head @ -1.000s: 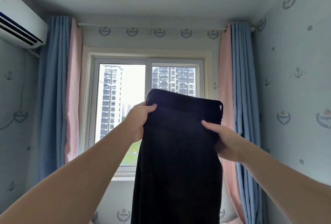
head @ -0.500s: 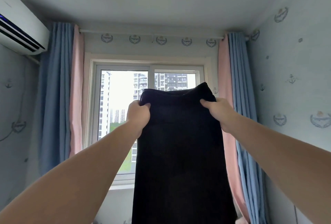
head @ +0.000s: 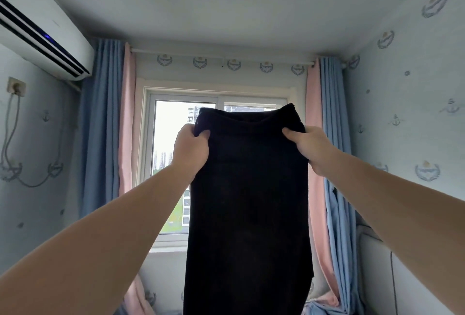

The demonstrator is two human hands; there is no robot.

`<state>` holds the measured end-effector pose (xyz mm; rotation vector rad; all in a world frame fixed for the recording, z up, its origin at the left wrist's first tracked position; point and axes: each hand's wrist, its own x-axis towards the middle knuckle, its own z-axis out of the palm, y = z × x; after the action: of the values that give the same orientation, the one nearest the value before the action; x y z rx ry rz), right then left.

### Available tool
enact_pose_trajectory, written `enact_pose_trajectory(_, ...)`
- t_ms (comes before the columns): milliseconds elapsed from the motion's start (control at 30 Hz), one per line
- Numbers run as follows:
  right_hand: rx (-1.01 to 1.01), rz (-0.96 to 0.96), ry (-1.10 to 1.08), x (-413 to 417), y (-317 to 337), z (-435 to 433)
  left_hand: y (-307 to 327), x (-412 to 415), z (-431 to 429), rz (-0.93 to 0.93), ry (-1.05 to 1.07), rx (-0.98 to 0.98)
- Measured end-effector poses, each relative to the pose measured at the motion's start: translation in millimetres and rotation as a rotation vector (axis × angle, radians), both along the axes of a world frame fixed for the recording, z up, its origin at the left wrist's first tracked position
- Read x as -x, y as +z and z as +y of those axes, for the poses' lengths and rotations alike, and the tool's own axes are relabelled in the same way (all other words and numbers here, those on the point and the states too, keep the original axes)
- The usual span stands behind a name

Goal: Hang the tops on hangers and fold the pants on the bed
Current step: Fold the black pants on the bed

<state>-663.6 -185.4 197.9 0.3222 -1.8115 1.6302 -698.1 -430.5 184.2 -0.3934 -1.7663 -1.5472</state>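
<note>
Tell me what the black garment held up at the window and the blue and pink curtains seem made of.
Black garment: soft matte cloth, possibly a dense knit; it hangs limp where the left hand and right hand pinch its top edge, and blocks the light from the window. Blue and pink curtains: smooth woven cloth, falling in long vertical pleats. Fibre unclear.

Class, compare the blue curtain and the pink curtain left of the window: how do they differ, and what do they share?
The blue curtain is wider; the pink curtain is a narrow strip. The blue curtain hangs outermost, by the air conditioner; the pink curtain hangs against the window frame. Both hang in vertical folds, drawn aside.
</note>
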Motion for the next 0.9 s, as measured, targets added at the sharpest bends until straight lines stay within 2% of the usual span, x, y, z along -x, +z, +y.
enact_pose_trajectory(267,0.000,-0.006,0.029,-107.5,-20.3,-19.3,-24.0,-116.5,-26.4,0.015,0.037,0.001)
enact_pose_trajectory(500,0.011,-0.073,0.030,-165.8,-45.8,-29.5,-52.5,-168.4,-39.1,-0.066,0.004,-0.008)
enact_pose_trajectory(700,0.012,-0.177,0.060,-162.5,-87.2,-43.8,-102.5,-171.3,-57.1,-0.182,-0.020,-0.013)
enact_pose_trajectory(900,-0.006,-0.323,0.089,-113.0,-159.9,-64.9,-181.8,-135.9,-83.0,-0.333,-0.059,-0.061)
